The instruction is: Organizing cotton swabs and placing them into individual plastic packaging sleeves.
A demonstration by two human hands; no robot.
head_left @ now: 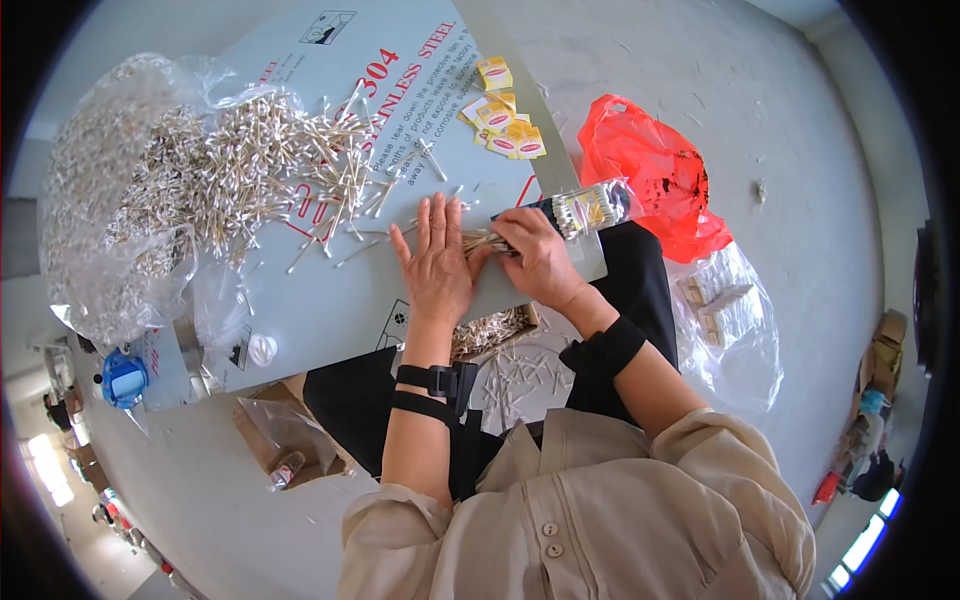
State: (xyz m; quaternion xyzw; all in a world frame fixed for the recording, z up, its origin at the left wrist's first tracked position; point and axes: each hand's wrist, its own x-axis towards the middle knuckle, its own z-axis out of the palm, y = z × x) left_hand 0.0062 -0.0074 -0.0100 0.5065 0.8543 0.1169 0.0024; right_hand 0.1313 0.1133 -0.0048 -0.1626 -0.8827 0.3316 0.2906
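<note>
My left hand lies flat on the table, fingers stretched out, with its thumb against a small bundle of cotton swabs. At the bundle's right end, my right hand has its fingers closed on the swabs; part of the bundle is hidden under them. Just beyond the right hand lies a clear packet filled with cotton swabs, with a yellow and white card inside. A big heap of loose cotton swabs spills from a clear plastic bag on the left, and stray swabs reach toward my left fingers.
Yellow and white cards lie near the table's far right edge. Right of it are a red plastic bag and a clear bag of packets. Below my hands sits a cardboard box of swabs. A white lid rests front left.
</note>
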